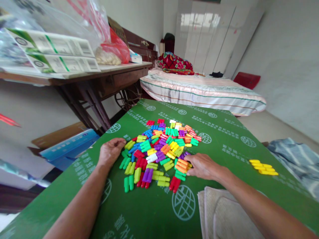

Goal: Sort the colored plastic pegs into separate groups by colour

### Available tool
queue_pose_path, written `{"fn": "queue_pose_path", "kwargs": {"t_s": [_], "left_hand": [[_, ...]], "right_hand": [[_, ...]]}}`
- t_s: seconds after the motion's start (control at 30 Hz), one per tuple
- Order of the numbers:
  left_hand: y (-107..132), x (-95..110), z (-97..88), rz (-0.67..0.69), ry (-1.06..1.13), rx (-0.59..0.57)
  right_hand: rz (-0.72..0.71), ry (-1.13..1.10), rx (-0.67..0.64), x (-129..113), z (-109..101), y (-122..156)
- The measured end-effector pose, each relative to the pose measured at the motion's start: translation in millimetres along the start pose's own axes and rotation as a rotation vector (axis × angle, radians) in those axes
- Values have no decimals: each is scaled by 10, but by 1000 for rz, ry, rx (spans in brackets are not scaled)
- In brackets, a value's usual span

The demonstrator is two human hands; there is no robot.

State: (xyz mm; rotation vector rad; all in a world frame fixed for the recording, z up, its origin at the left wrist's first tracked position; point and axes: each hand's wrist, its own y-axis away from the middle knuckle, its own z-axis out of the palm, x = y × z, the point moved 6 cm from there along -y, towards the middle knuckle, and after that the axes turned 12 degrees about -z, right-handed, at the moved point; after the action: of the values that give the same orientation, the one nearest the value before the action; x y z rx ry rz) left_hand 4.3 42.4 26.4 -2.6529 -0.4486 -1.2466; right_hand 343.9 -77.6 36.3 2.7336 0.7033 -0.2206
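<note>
Left fingers (pixel 121 141) curled, right fingers (pixel 193 158) parted around orange pieces (pixel 181 165) (grips unclear); red bag (pixel 121 49), contents hidden.

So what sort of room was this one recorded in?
Probably a bedroom in a home: there is a bed, a flowered red blanket on it, and what looks like a white wardrobe behind.

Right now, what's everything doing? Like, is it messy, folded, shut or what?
Plastic pieces: mixed colours, in a loose heap
Yellow pieces: grouped apart, to the right
Left hand: at the heap's left edge, fingertips bunched
Right hand: at the orange pieces, grip unclear
Beige cloth: folded
Striped blue cloth: rumpled
Flowery blanket: bunched up
Bed: covered
Wardrobe: doors shut
White boxes: stacked
</note>
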Motion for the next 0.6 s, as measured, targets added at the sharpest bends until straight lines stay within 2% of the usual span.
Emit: {"fn": "queue_pose_path", "kwargs": {"t_s": [0.3, 0.5, 0.6], "left_hand": [[-5, 28, -8, 1, -13, -4], [-20, -3, 0, 0, -9, 1], [-24, -11, 3, -9, 0, 2]], "right_hand": [[96, 59, -72, -19, 36, 23], [69, 199, -23, -20, 11, 126], [73, 217, -51, 37, 32, 200]]}}
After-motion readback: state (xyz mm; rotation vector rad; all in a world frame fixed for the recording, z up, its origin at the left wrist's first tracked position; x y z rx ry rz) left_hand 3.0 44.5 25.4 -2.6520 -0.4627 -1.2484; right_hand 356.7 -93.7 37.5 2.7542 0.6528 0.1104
